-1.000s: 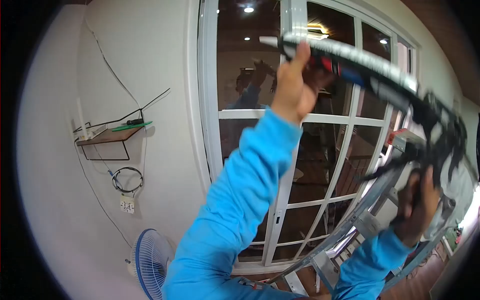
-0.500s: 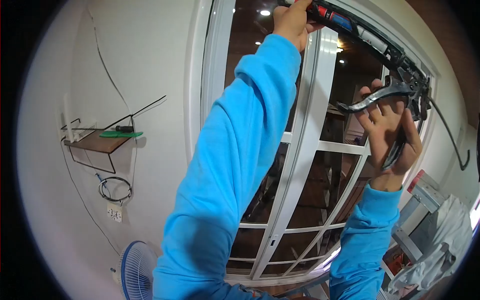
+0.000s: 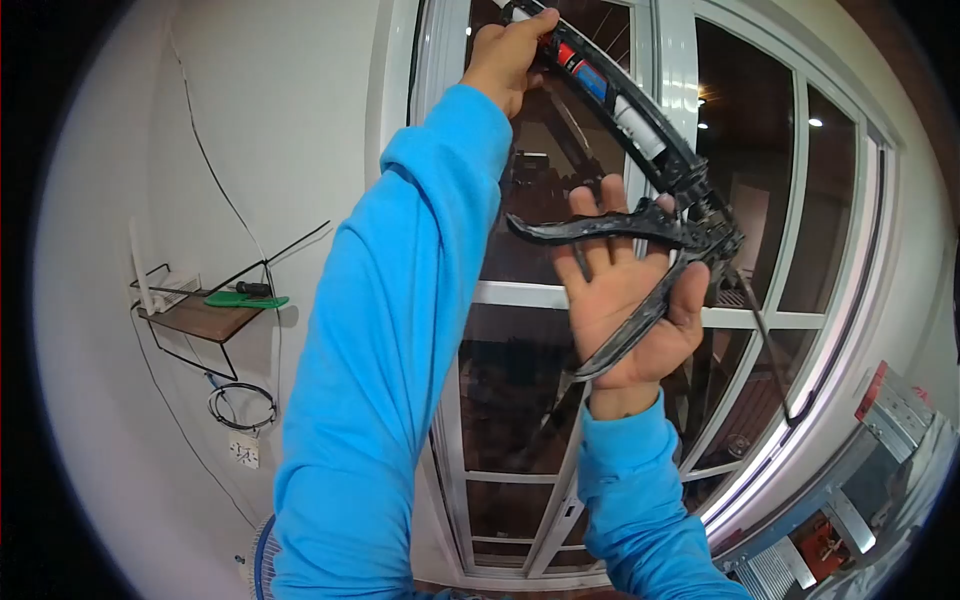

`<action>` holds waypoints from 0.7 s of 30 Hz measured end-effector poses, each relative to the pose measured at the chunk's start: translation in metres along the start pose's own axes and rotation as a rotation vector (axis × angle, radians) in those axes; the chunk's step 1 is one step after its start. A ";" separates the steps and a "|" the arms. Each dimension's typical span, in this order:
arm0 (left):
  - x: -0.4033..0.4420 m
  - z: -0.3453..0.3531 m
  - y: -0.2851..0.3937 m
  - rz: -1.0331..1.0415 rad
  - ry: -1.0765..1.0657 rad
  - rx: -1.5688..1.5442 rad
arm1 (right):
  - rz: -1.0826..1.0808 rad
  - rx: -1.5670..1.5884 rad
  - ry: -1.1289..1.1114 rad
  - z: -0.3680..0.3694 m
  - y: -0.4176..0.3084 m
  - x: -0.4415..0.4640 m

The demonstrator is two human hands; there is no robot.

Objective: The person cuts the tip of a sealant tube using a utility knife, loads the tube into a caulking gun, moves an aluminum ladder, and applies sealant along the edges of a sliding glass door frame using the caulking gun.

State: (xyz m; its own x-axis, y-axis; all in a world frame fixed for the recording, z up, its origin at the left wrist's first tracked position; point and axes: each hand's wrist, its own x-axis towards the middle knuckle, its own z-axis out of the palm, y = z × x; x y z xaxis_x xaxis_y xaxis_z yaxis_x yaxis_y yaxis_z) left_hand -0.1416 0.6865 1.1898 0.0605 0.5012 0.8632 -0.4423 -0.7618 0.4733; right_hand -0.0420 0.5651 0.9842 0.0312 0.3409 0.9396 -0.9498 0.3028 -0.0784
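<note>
A black caulking gun (image 3: 600,95) with a tube labelled red, blue and white slants from upper left down to the right, in front of a white-framed glass door (image 3: 515,294). My left hand (image 3: 507,60) is wrapped round its front end near the nozzle. Below it, my right hand (image 3: 635,300) is spread with the palm showing. The gun's rear handle crosses that palm, and the trigger lever lies over the fingers, which are not closed round it. A bent rod sticks out from the gun's back.
On the left wall hangs a small brown shelf (image 3: 205,318) with a green item (image 3: 245,300). Below it are a coiled cable (image 3: 243,406) and a socket (image 3: 243,450). Part of a fan (image 3: 264,562) shows at lower left. A metal ladder (image 3: 835,510) stands at lower right.
Both hands and the caulking gun have moved left, and the gun now tilts more steeply. My right hand, closed round the handle area earlier, has opened out.
</note>
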 end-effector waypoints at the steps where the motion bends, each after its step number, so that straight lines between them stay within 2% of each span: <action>1: -0.001 -0.002 0.002 0.007 0.001 0.012 | 0.007 0.028 0.016 -0.003 0.005 -0.002; 3: -0.003 -0.005 0.007 -0.032 -0.084 -0.005 | 0.018 0.062 0.023 -0.010 0.017 -0.006; 5: 0.002 -0.008 0.003 -0.059 -0.082 0.045 | -0.021 -0.077 0.133 -0.024 0.030 -0.006; 8: 0.003 -0.011 -0.002 -0.092 -0.056 0.070 | -0.124 -0.139 0.030 -0.057 0.057 0.005; 13: 0.002 -0.019 -0.001 -0.128 -0.089 0.289 | -0.218 -0.251 0.027 -0.077 0.092 0.015; 15: 0.004 -0.021 -0.002 -0.044 -0.108 0.330 | -0.289 -0.370 0.031 -0.083 0.106 0.019; 21: 0.019 -0.034 -0.009 0.044 -0.087 0.383 | -0.315 -0.417 0.018 -0.088 0.123 0.032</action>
State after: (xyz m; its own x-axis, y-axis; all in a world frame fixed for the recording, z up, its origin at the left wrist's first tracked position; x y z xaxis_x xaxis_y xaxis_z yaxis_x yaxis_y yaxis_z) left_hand -0.1670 0.7164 1.1959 0.1321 0.4401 0.8882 -0.0815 -0.8882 0.4522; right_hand -0.1304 0.6910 0.9752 0.3040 0.1902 0.9335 -0.6892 0.7204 0.0776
